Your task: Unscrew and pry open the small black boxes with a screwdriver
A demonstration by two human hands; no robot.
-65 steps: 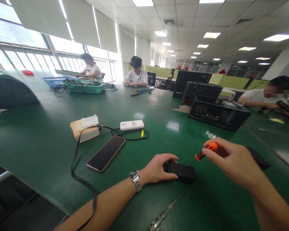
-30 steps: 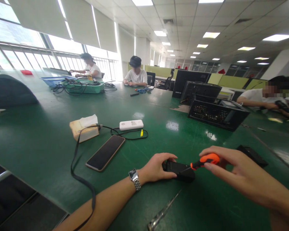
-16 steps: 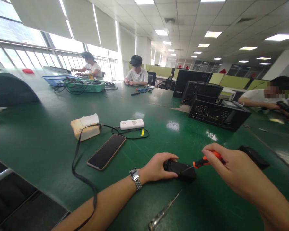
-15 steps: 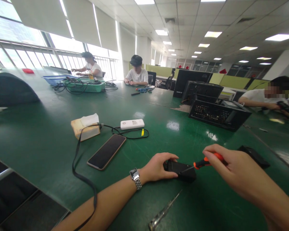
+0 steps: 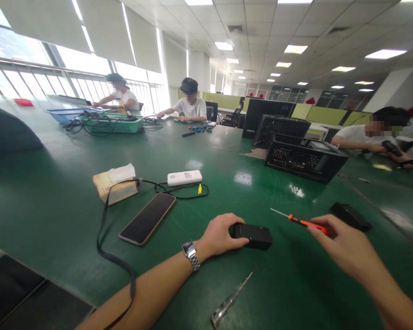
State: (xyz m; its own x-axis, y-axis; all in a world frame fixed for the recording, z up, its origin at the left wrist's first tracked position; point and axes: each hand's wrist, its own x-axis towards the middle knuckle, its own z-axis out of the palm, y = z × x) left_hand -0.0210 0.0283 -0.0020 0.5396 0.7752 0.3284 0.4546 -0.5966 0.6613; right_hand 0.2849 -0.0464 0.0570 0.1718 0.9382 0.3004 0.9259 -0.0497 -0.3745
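Note:
A small black box-shaped device (image 5: pixel 256 234) lies on the green table (image 5: pixel 192 288), its near end gripped between the thumb and fingers of my left hand (image 5: pixel 223 233). My right hand (image 5: pixel 342 240) holds an orange-and-black screwdriver (image 5: pixel 304 223) by its handle. The shaft points left, and its tip is in the air, apart from the black device. Closer to me lies a second screwdriver (image 5: pixel 230 303) with a clear handle. Right of my right hand is another black box-like piece (image 5: pixel 351 216).
Left of my hands lie a phone (image 5: pixel 147 217), a tissue pack (image 5: pixel 115 183) and a white power bank (image 5: pixel 185 178) with a black cable. An opened black computer case (image 5: pixel 304 158) stands at the back right. Cables fill a green basket (image 5: pixel 110 123). Several people sit around the table.
My right hand has drawn the screwdriver back, so its tip no longer meets the black device. My left hand keeps its grip. The view has shifted slightly.

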